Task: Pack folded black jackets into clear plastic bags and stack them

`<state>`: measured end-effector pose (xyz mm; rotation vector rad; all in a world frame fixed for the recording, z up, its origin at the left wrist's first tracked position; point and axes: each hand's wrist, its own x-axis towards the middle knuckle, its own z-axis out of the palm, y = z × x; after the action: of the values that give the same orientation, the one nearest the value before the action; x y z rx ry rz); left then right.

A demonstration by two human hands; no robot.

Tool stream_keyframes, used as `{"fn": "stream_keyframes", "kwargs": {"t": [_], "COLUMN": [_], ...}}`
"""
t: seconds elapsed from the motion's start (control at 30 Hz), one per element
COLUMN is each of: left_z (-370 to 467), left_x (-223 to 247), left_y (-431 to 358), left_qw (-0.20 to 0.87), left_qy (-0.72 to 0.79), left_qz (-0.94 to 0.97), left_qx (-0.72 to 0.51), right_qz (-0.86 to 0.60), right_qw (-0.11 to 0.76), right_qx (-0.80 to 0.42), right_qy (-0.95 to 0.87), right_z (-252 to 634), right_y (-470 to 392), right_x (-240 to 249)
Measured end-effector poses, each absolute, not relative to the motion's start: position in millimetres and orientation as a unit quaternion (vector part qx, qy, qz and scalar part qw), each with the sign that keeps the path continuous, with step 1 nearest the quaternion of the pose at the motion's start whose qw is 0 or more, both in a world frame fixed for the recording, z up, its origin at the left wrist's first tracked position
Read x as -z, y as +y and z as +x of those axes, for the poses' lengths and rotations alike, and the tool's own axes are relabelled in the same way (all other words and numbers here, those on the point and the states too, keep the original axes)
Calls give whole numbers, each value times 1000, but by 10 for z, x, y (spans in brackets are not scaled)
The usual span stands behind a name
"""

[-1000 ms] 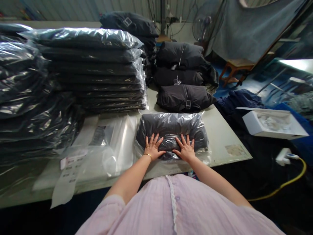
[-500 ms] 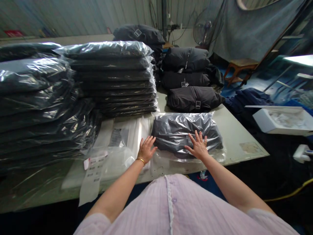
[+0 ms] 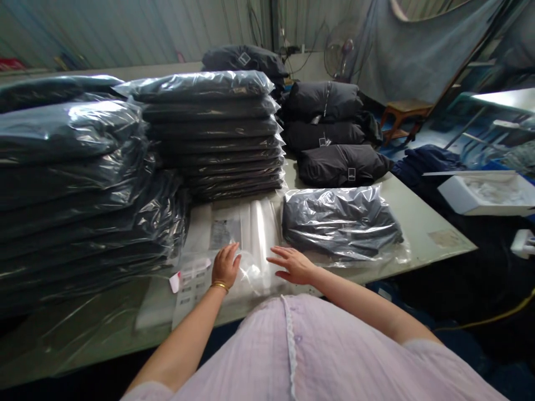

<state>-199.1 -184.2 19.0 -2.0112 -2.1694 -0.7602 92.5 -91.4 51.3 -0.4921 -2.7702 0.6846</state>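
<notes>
My left hand (image 3: 226,265), with a gold bangle at the wrist, is open over the clear plastic bags (image 3: 254,228) on the table. Its fingers are slightly bent; whether they touch the plastic I cannot tell. My right hand (image 3: 293,264) is open too, fingers pointing left, above the right part of those bags. Just beyond it lies a dark garment in a clear plastic bag (image 3: 343,223), flat and wrinkled. A sheet of printed stickers (image 3: 188,295) with a red-and-white corner rests left of my left hand, partly under plastic.
Tall stacks of bagged dark garments (image 3: 217,125) (image 3: 75,184) rise on the left. Folded black garments (image 3: 345,165) are piled at the back of the table (image 3: 422,223). To the right are a white box (image 3: 489,192), a wooden stool (image 3: 403,114) and a fan (image 3: 340,53).
My right hand has left the bagged garment and moved left over the clear bags. My left hand has shifted left, away from the garment's edge. The view has turned slightly left.
</notes>
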Motion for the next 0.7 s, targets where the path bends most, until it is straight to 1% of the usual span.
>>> {"fn": "stream_keyframes", "kwargs": {"t": [0.1,0.2,0.33,0.4,0.47,0.57,0.7], "left_z": [-2090,-2149,-2243,-2303,-2362,-2443,-2566], "left_x": [-160,-133,-54,-14,12,24,14], "left_y": [-1944,-2082,-2348,-2501,-2645,-2808,-2903], "left_qw": [9,30,95,125,137,92,4], "left_qy": [-707,-750,-847,-891,-926,-959,-965], "left_qz": [-661,-598,-405,-294,-186,-67,-33], "left_qx": [251,281,330,323,299,260,259], "right_qz": [-140,-148,-186,-213,-273,-383,-437], "right_qw": [115,109,81,93,119,123,94], "right_qx": [-285,-355,-411,-415,-408,-380,-328], "right_qy": [-941,-916,-889,-880,-863,-833,-832], "right_z": [594,266,-63,-147,-173,-127,-2], "right_y": [-1040,-1120,-1132,-1091,-1020,-884,-751], "right_x": [-532,-467,-251,-130,-31,48,31]}}
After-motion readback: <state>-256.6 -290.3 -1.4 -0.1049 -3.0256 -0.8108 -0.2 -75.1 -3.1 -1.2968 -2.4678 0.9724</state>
